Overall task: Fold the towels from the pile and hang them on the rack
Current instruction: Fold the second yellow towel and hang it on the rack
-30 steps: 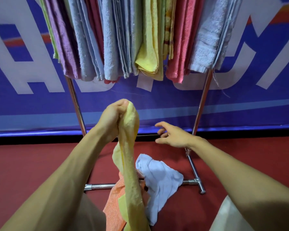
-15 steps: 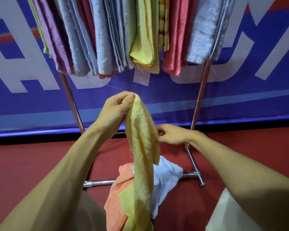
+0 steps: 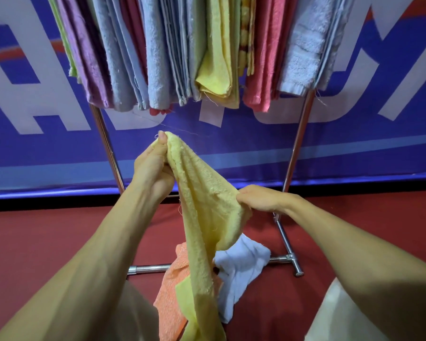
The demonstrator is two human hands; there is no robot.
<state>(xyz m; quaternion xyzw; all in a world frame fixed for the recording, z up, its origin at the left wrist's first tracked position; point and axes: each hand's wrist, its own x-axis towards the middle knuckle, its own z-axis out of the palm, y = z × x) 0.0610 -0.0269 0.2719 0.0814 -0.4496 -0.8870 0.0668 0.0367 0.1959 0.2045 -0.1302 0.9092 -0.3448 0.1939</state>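
We judge the step in hand to be the opening-out of one towel before any fold is made. The left hand [image 3: 155, 168], at the centre of the frame, pinches the top corner of a yellow towel [image 3: 207, 217] between thumb and curled fingers. The right hand [image 3: 261, 200], lower and to the right of centre, is closed round the towel's side edge. The cloth runs slack and bunched between the two hands, then hangs down to the bottom edge of the frame.

Behind its lower part lies what is left of the pile: an orange towel [image 3: 172, 286] and a white towel [image 3: 241, 269], crumpled on the red floor [image 3: 47, 242] across the base bar of the rack [image 3: 298, 143]. Along the top of the frame the hung towels [image 3: 158, 57] sit packed side by side. The bar that carries them is out of view.

As we read it, the next move calls for the right hand to work along the edge to a second corner, so that the towel can be drawn flat and its corners matched. Only then can we expect a fold. Hanging it will need a gap among those crowded towels, and we cannot make one out from here.
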